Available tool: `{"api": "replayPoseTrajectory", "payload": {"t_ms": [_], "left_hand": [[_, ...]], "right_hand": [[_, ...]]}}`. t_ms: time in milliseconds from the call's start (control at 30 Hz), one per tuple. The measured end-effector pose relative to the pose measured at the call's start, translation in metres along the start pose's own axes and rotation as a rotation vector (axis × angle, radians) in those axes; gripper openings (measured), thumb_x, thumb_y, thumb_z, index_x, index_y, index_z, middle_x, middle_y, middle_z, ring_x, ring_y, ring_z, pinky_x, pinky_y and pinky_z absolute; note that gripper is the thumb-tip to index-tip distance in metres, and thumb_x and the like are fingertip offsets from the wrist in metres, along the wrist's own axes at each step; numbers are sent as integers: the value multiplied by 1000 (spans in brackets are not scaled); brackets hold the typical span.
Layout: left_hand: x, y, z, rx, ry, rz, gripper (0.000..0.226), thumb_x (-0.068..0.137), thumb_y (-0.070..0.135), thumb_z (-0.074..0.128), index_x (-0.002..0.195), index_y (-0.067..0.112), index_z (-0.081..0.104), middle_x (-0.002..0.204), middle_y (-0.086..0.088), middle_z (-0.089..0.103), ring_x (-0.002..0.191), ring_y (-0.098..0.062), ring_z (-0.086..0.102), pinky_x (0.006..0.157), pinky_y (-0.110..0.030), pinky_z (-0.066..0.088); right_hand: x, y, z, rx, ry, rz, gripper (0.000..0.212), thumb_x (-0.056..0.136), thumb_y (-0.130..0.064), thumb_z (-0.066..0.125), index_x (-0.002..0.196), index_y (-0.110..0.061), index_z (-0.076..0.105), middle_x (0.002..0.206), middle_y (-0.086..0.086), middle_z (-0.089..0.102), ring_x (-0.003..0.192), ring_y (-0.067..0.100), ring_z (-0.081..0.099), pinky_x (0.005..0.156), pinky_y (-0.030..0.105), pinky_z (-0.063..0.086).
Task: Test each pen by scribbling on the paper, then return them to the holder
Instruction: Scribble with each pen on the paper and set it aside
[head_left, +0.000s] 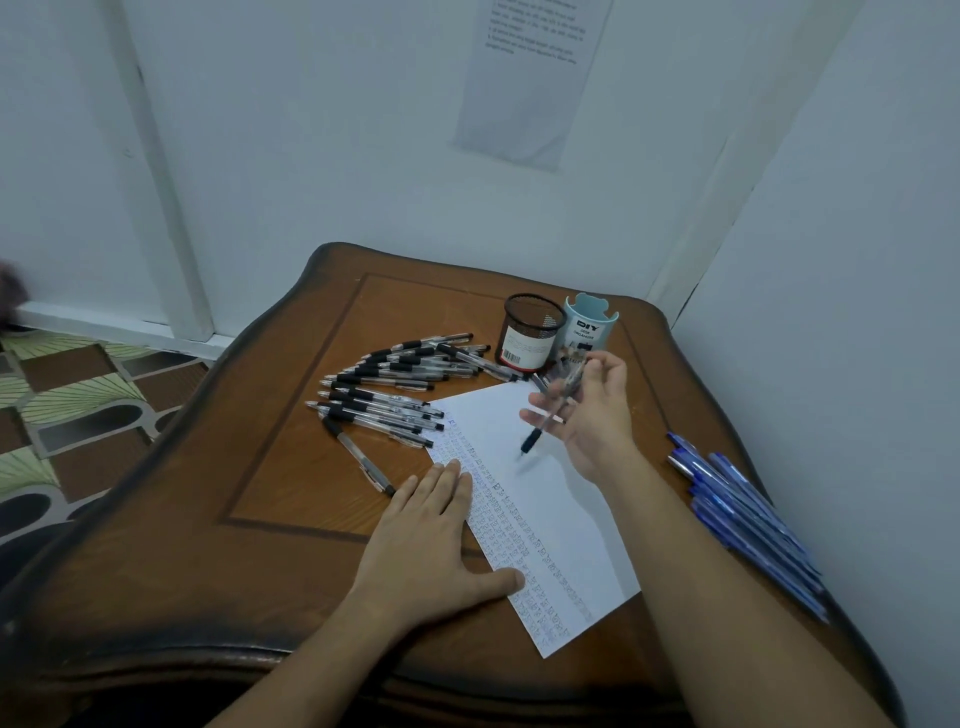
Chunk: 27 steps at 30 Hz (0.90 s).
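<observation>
A light blue holder (592, 325) is standing at the far side of a table (291, 467), showing "DIY" in bold black letters with smaller print below that seems to read "DESK ORGANIZER". Touching it on the left, a black mesh holder (530, 332) is wearing a white label (522, 351) with a barcode; its other print is too small to read.

A white sheet of paper (571, 493) is lying at an angle in front of both holders, carrying rows of small scribbles down its left half. The left hand (431, 540) is pressing flat on the paper's left edge, fingers straight. The right hand (592, 415) is hovering above the paper's far end, fingers loosely curled round a clear pen (540, 428) with a black grip, tip pointing down; the pen is blurring.

Many black-grip pens (395, 384) are lying in a fan left of the paper. A bundle of blue pens (748, 514) is lying along the table's right edge.

The table is dark carved wood, sitting in a corner of pale walls. A printed notice (530, 78) is hanging on the wall (311, 156), unreadable. Patterned tile floor (78, 405) is showing on the left.
</observation>
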<state>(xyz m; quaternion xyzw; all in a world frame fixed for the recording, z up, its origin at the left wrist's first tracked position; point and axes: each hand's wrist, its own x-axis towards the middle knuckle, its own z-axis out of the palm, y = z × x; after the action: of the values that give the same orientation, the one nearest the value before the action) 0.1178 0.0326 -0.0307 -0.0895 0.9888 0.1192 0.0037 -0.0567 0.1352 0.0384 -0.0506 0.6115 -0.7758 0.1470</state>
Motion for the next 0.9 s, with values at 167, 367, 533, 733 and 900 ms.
{"api": "replayPoseTrajectory", "payload": {"t_ms": [167,367,533,733,900], "left_hand": [[1,0,1,6,2,-3,119,69,95,21,157,20,-7,163,2,-16,150,-13,-13,116,-32,-15],[2,0,2,11,-4,-10,120,68,95,20,157,20,-5,163,2,-14,150,-13,-12,119,-33,-12],[2,0,4,6,14,-13,119,68,95,21,158,21,-3,164,3,-12,150,-12,-10,120,-33,-10],[2,0,3,16,19,-12,119,67,95,20,158,21,-1,164,3,-11,150,-12,-9,118,-31,-12],[2,-1,5,14,27,-4,124,61,98,13,158,21,0,164,3,-9,150,-11,-8,119,-32,-11]], "right_hand": [[-11,-4,-10,88,-43,48,19,109,-20,36,114,-28,52,76,7,46,48,10,37,38,20,30],[-28,-1,-26,36,-201,59,46,102,-2,48,137,-31,53,84,7,54,56,13,46,46,25,46],[-33,1,-30,-4,-225,111,52,102,-4,39,133,-42,56,70,1,51,48,9,28,36,17,23],[-38,5,-30,33,-257,128,31,104,-11,43,121,-34,55,63,1,44,45,9,27,36,15,22],[-46,11,-39,90,-237,125,33,106,-28,43,122,-10,65,49,2,40,53,17,42,47,27,44]]}}
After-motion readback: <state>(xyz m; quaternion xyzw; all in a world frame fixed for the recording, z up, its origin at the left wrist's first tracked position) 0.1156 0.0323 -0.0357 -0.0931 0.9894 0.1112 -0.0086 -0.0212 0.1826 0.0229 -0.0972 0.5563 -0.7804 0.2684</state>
